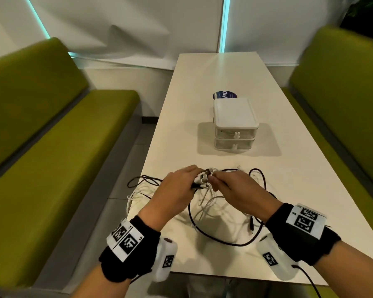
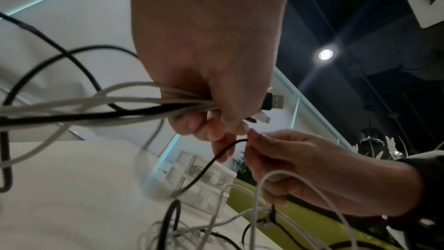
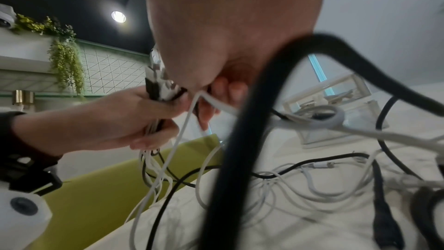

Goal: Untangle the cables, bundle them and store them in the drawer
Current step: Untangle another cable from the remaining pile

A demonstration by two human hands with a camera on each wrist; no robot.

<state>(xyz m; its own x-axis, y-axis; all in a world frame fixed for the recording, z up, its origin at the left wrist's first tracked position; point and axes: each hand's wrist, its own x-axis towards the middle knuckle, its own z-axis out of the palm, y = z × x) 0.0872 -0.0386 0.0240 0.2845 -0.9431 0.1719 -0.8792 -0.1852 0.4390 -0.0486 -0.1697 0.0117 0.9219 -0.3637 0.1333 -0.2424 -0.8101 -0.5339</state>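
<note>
left hand (image 2: 211, 60) at frame centre grips a bundle of white and black cables (image 2: 100, 105), usb plug (image 2: 276, 102) poking right; right hand (image 2: 312, 168), lower right, pinches a black cable (image 2: 209, 164).

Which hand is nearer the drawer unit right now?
Right, by a small margin. The right hand sits almost straight in front of the drawer unit; the left hand is offset to its left. Both hold cable ends.

One partial word legible on the bench

A dark blue round sticker (image 1: 224, 95) on the bench (image 1: 202, 82), partly hidden behind the drawer unit (image 1: 235, 123), shows the white letters "Clay"; the rest is cut off, and its smaller print is too small to read.
</note>
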